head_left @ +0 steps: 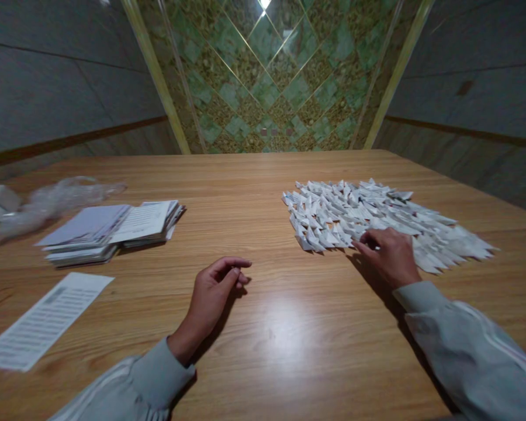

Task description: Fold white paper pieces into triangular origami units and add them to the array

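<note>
Your right hand [388,254] rests at the near edge of the spread of small folded white paper pieces [377,219], with its fingertips [363,241] touching the pieces at the front of the spread; the fingers are curled down on them, but I cannot tell if they already pinch one piece or only press on it. From this hand the spread lies at about twelve to one o'clock, and its long axis runs from about ten o'clock to four o'clock across the wooden table [263,327], so most pieces stay beyond and to the right of your knuckles. Your left hand [213,295] is well apart from the spread, which lies from it at about two o'clock; this hand is empty, loosely half curled, its side resting on the bare table. So the right hand is clearly the nearer one to the folded pieces. The stack of printed sheets [114,231] lies at about ten o'clock from your left hand, and a single printed slip [44,321] lies at about nine o'clock, near the table edge.
</note>
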{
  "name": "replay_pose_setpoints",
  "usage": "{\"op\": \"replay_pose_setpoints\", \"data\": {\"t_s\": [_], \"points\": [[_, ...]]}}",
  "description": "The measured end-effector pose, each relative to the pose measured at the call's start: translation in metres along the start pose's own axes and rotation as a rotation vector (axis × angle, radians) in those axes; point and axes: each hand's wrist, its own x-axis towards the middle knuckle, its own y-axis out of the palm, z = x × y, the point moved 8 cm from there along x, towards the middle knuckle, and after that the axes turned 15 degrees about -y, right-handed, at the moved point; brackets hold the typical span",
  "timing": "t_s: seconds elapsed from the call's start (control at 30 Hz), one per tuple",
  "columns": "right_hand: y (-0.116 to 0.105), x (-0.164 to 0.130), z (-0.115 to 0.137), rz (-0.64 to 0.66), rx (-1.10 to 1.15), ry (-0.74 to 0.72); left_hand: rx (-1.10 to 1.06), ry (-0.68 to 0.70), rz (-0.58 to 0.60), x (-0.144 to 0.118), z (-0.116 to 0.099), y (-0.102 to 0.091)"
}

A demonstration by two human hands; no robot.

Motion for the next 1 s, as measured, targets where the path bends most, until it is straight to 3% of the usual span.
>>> {"op": "replay_pose_setpoints", "data": {"t_s": [0.07, 0.17, 0.3, 0.4, 0.53, 0.67, 0.83, 1.0], "points": [[-0.001, 0.002, 0.022, -0.057, 0.11, -0.084, 0.067, 0.018, -0.031, 0.005, -0.002, -0.016], [0.007, 0.005, 0.08, -0.003, 0.325, -0.228, 0.182, 0.068, -0.124, 0.018, -0.006, -0.053], [0.024, -0.001, 0.172, 0.17, 0.581, -0.447, 0.388, 0.154, -0.342, 0.042, -0.023, -0.125], [0.037, -0.011, 0.21, 0.286, 0.695, -0.556, 0.544, 0.191, -0.448, 0.062, -0.043, -0.177], [0.047, -0.015, 0.205, 0.299, 0.7, -0.483, 0.71, 0.184, -0.364, 0.086, -0.056, -0.218], [0.051, -0.014, 0.194, 0.301, 0.696, -0.396, 0.807, 0.112, -0.258, 0.104, -0.05, -0.242], [0.052, -0.013, 0.192, 0.305, 0.714, -0.349, 0.895, -0.006, -0.184, 0.122, -0.044, -0.261], [0.052, -0.012, 0.192, 0.318, 0.713, -0.335, 0.896, -0.057, -0.166, 0.13, -0.047, -0.264]]}}
